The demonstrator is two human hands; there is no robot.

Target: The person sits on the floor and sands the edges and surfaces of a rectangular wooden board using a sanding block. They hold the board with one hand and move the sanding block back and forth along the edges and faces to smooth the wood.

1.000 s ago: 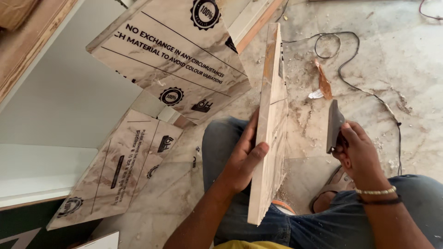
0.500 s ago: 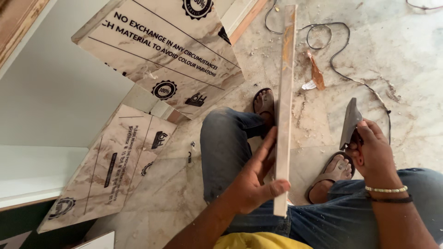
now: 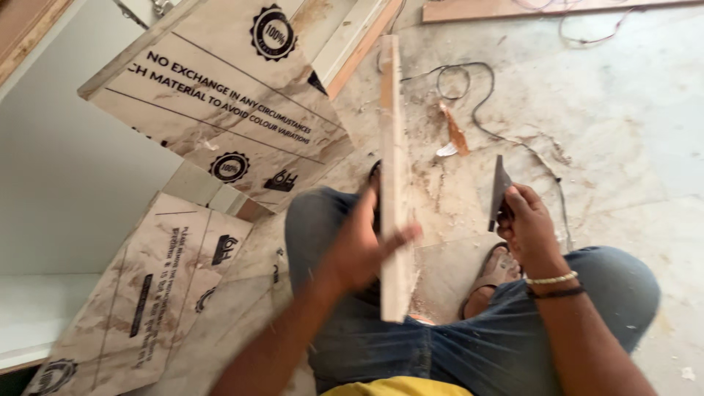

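Note:
My left hand (image 3: 357,246) grips a long narrow plywood strip (image 3: 392,147) near its lower end, holding it on edge so it runs up the middle of the view. My right hand (image 3: 526,224) is closed on a thin dark flat blade (image 3: 500,189), held upright to the right of the strip and apart from it. I sit on the floor in blue jeans, my knees under both hands and a sandalled foot (image 3: 493,273) between them.
Two laminate-faced boards with printed protective film (image 3: 220,95) (image 3: 147,293) lie at the left beside a white cabinet panel (image 3: 59,191). A thin cable (image 3: 506,136) snakes over the dusty stone floor, with an orange scrap (image 3: 455,136) nearby. A wooden batten (image 3: 513,9) lies at the top.
The strip has turned from showing its broad face to edge-on and swung upright. My right hand with the blade has stayed at the right; the view has shifted slightly.

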